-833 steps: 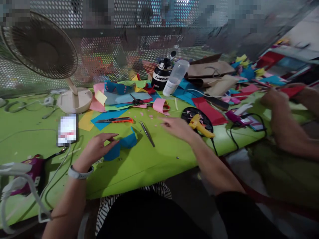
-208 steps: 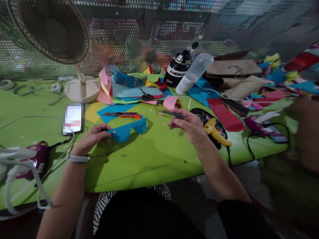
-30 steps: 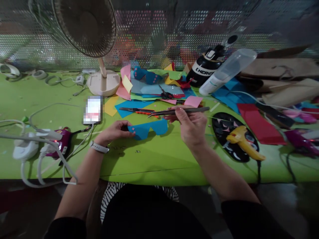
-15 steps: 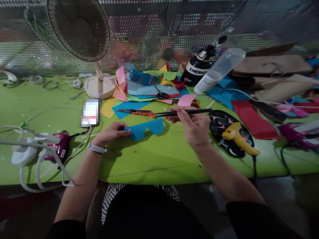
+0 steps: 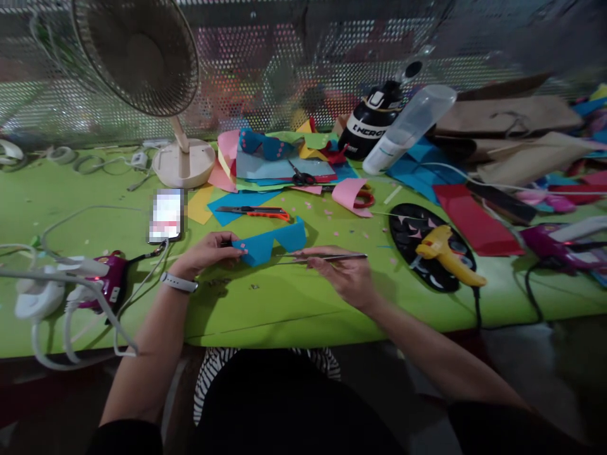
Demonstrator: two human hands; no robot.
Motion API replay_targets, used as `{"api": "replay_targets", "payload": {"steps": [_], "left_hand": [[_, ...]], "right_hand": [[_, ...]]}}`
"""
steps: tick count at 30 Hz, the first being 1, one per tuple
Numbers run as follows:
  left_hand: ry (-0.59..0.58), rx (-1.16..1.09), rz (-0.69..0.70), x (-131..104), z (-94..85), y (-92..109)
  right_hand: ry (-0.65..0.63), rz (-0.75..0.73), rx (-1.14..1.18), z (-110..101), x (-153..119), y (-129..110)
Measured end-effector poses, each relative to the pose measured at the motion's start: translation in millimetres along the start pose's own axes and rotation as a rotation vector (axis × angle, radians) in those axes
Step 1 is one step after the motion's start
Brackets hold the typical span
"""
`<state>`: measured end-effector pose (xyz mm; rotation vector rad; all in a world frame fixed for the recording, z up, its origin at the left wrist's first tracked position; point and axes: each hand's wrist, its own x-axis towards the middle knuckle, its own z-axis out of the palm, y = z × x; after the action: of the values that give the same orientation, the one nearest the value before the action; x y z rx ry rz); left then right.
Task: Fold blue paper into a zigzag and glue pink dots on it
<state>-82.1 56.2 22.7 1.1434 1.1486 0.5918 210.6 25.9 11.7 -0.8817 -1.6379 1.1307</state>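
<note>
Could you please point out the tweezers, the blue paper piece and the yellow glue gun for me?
tweezers (image 5: 327, 258), head view, on the metal shaft near the right hand.
blue paper piece (image 5: 272, 241), head view, on its middle, right of the left hand.
yellow glue gun (image 5: 443, 248), head view, on its body.

Matt blue paper cutout (image 5: 272, 242); thin shiny metal tweezers (image 5: 327, 258); smooth matt green surface (image 5: 284, 303); glossy yellow plastic glue gun (image 5: 448, 251).

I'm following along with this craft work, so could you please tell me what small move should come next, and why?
Probably slide the tweezers tip left to the blue paper cutout. The right hand holds them flat, tip just short of the cutout, while the left hand pins its left end.
</note>
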Motion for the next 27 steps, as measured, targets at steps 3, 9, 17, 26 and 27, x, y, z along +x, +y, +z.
{"api": "replay_targets", "payload": {"steps": [3, 9, 17, 26, 27], "left_hand": [[0.006, 0.01, 0.011, 0.0, 0.9, 0.8], [0.035, 0.026, 0.022, -0.3, 1.9, 0.6], [0.019, 0.037, 0.01, -0.3, 1.5, 0.8], [0.082, -0.106, 0.004, -2.5, -2.0, 3.0], [0.087, -0.112, 0.005, -2.4, -3.1, 2.5]], "right_hand": [[-0.005, 0.092, 0.074, 15.4, 12.5, -2.4], [-0.014, 0.156, 0.2, 31.5, 29.9, -4.3], [-0.083, 0.066, 0.112, 27.6, 25.9, -0.1], [-0.705, -0.513, -0.409, -4.2, 10.7, 21.4], [-0.753, -0.526, -0.47, -8.1, 9.1, 25.5]]}}
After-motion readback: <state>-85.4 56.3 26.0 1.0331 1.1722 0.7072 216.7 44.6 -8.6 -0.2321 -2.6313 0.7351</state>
